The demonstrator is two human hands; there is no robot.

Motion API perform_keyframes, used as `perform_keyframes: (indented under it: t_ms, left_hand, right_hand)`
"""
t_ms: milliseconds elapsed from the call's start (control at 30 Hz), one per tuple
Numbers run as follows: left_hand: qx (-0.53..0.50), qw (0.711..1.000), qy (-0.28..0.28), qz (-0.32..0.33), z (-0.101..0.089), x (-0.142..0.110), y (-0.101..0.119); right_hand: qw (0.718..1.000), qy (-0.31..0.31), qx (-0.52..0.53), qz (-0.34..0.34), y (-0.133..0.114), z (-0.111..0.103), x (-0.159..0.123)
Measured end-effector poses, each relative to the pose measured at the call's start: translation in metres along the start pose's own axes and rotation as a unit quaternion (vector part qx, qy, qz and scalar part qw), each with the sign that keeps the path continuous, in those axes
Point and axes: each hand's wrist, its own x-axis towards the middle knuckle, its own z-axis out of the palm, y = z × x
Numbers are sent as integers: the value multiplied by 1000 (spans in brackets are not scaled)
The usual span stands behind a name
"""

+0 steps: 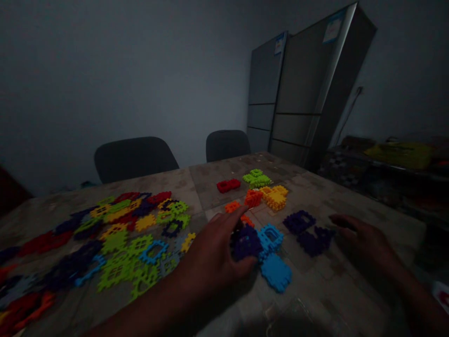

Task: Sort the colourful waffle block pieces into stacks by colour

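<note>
My left hand (219, 245) curves around a dark purple interlocking plastic tile (246, 242), with the thumb on its near side and the fingers on its far side. Right beside that tile lie a light blue window tile (270, 238) and a solid light blue tile (276, 272). My right hand (366, 241) is a little above the table at the right, its fingers apart and holding nothing. Nearest to it is a purple notched tile (317, 239), with a purple window tile (299, 221) just behind.
Farther back are orange tiles (253, 198), yellow tiles (275, 196), lime green tiles (257, 179) and red tiles (228, 185). Mixed loose tiles (119, 260) spread across the table's left side. Two dark chairs (135, 159) stand behind the table, with a grey cabinet (298, 84) at back right.
</note>
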Motion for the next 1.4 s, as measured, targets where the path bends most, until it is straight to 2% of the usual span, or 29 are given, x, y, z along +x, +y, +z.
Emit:
perform_keyframes:
  t_ms: [67,133,200,267,367,467,633,833,933,1067,1133,1267,1400]
  left_hand:
    - [-10,999,-8,37,8,30,13]
    - [2,998,-21,59,20,60,25]
    - [29,996,-45,67,35,86,34]
    - [47,995,-62,66,53,110,39]
    - [64,992,-92,50,81,136,43]
    - [84,989,-117,30,104,152,45]
    - [112,983,-144,14,124,159,47]
    - [125,980,-152,7,137,158,48]
    - [114,982,-151,5,134,156,49]
    - [87,984,-154,-13,120,154,40]
    - [72,984,-160,-31,113,153,30]
    - [34,980,-182,-70,108,154,9]
    - [-3,974,-208,-85,111,157,4]
  right_hand:
    - [999,7,38,19,4,10,-4]
    - [995,44,72,59,8,18,-8]
    - [989,82,82,89,10,25,-11]
    - [987,96,83,95,12,28,-13]
    - [987,100,86,87,11,30,-15]
    - [988,98,93,68,8,29,-16]
    - [990,88,94,56,2,25,-19]
    - [991,81,103,37,0,25,-19]
    - [992,74,99,32,0,25,-21]
    - [992,75,102,14,-2,25,-23]
    - [992,58,107,-20,-6,26,-20]
    - [985,-24,108,-130,-13,31,-4]
    - [969,-97,87,-211,-18,37,17]
